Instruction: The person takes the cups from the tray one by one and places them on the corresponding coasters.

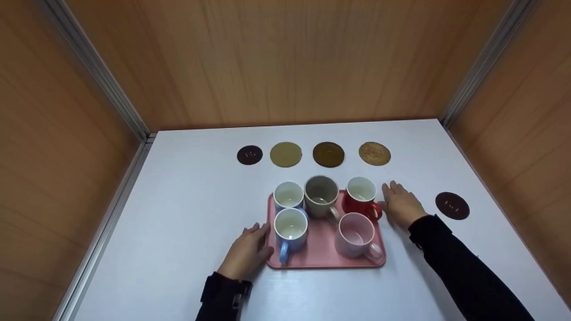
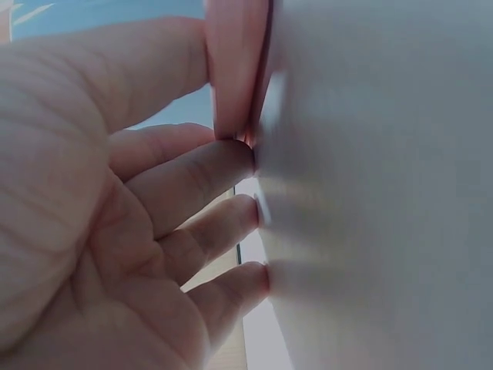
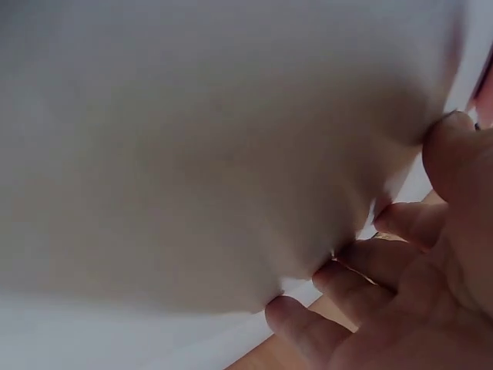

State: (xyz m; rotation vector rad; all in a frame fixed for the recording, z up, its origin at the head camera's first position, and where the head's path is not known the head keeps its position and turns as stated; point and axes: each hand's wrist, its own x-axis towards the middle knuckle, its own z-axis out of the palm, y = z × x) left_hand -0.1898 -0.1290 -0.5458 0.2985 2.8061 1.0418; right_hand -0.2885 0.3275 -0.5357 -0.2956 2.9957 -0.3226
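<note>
A pink tray [image 1: 321, 249] carries several mugs. At its left are two light blue mugs [image 1: 291, 229] with pale insides. A grey-beige mug [image 1: 321, 196] stands at the back middle, a red mug [image 1: 359, 203] at the back right, and a pink mug [image 1: 355, 236] at the front right. My left hand [image 1: 244, 254] touches the tray's left side; in the left wrist view the thumb [image 2: 169, 54] lies against the tray wall while the fingertips rest on the table. Beside the red mug's handle, my right hand [image 1: 401, 205] rests on the table with fingers extended and nothing held.
Behind the tray lies a row of flat round coasters: a small dark brown one [image 1: 250, 155], an olive one [image 1: 286, 154], a brown one [image 1: 328, 154] and a cork-like one [image 1: 374, 154]. Another dark coaster [image 1: 452, 206] is right of my right hand. Wooden panels [image 1: 285, 67] enclose the white table.
</note>
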